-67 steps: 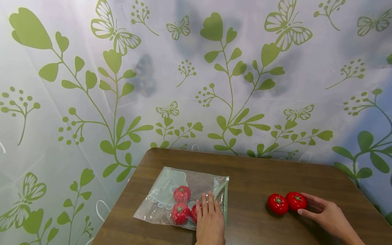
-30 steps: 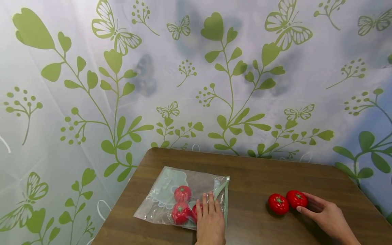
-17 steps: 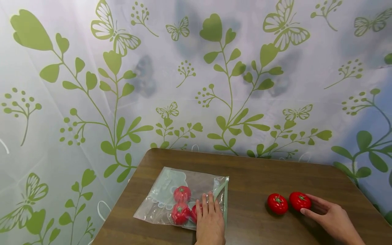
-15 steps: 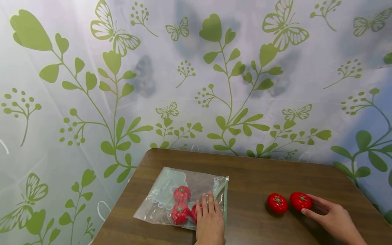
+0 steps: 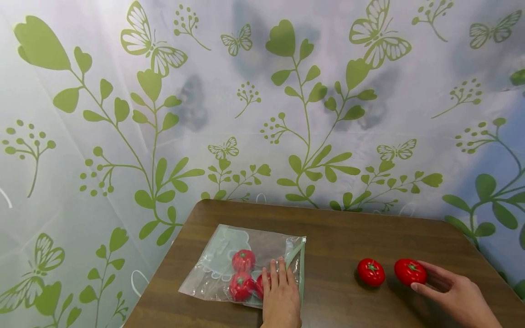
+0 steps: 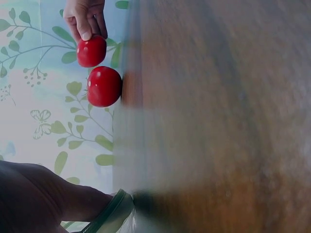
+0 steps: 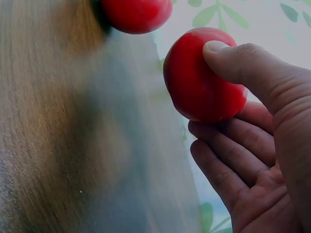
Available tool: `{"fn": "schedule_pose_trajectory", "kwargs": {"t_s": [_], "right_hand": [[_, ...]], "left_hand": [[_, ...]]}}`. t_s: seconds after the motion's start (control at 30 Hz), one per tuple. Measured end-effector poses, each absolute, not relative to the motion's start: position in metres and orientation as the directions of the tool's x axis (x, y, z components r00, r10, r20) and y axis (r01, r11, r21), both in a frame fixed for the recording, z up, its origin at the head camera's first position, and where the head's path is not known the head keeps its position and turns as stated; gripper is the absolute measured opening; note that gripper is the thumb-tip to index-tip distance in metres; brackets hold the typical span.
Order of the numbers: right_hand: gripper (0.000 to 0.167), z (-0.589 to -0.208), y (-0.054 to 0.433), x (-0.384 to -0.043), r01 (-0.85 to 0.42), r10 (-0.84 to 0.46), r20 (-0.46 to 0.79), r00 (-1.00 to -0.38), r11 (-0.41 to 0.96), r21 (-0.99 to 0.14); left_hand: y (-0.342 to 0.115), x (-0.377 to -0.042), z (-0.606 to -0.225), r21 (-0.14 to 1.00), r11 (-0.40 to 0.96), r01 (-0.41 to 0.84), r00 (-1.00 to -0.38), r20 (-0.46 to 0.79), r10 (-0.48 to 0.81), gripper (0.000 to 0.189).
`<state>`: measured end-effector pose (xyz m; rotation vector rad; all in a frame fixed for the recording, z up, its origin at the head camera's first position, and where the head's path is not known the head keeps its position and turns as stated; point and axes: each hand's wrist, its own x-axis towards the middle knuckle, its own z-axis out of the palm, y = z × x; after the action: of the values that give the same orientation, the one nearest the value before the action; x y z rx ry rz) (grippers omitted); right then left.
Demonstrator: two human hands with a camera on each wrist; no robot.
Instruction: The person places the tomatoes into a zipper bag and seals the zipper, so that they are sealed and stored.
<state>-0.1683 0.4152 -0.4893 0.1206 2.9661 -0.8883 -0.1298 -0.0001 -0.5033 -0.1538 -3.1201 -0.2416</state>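
Note:
My right hand [image 5: 461, 298] pinches a red tomato [image 5: 410, 272] between thumb and fingers. In the right wrist view the thumb [image 7: 233, 60] lies across this tomato [image 7: 201, 80], and in the left wrist view it hangs a little off the tabletop. A second tomato [image 5: 371, 272] sits on the table just left of it. My left hand [image 5: 281, 296] rests flat, fingers straight, on a clear zip bag [image 5: 266, 237] near its green-edged opening. Inside the bag lie three tomatoes [image 5: 243, 286], one partly hidden under that hand.
A brown wooden table [image 5: 332, 255] carries everything. Behind it hangs a pale curtain [image 5: 229, 105] printed with green leaves and butterflies. The bag's green zip edge [image 5: 302, 269] faces right, with bare wood between it and the loose tomatoes.
My right hand has drawn its tomato rightward, away from the other loose one, opening a gap between them. My left hand and the bag have stayed in place.

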Motion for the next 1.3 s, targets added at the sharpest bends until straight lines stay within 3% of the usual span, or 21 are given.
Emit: {"fn": "schedule_pose_trajectory", "kwargs": {"t_s": [0.3,0.77,1.03,1.3], "right_hand": [[0.102,-0.477,0.401,-0.153,0.111,0.083,-0.076,-0.994,0.835,-0.539],[0.086,-0.463,0.371,-0.141,-0.055,-0.039,0.041,-0.998,0.844,-0.534],[0.08,-0.458,0.351,-0.142,-0.113,-0.102,0.05,-0.994,0.841,-0.53],[0.078,-0.454,0.325,-0.147,-0.134,-0.155,0.018,-0.988,0.785,-0.605]], "left_hand": [[-0.001,-0.127,-0.504,0.165,0.982,0.097,-0.995,0.016,0.095,0.116],[-0.001,-0.125,-0.505,0.152,0.983,0.1,-0.995,0.035,0.095,0.115],[-0.001,-0.126,-0.505,0.16,0.981,0.106,-0.994,0.041,0.101,0.115],[-0.002,-0.129,-0.503,0.166,0.98,0.109,-0.994,0.016,0.107,0.116]]}}
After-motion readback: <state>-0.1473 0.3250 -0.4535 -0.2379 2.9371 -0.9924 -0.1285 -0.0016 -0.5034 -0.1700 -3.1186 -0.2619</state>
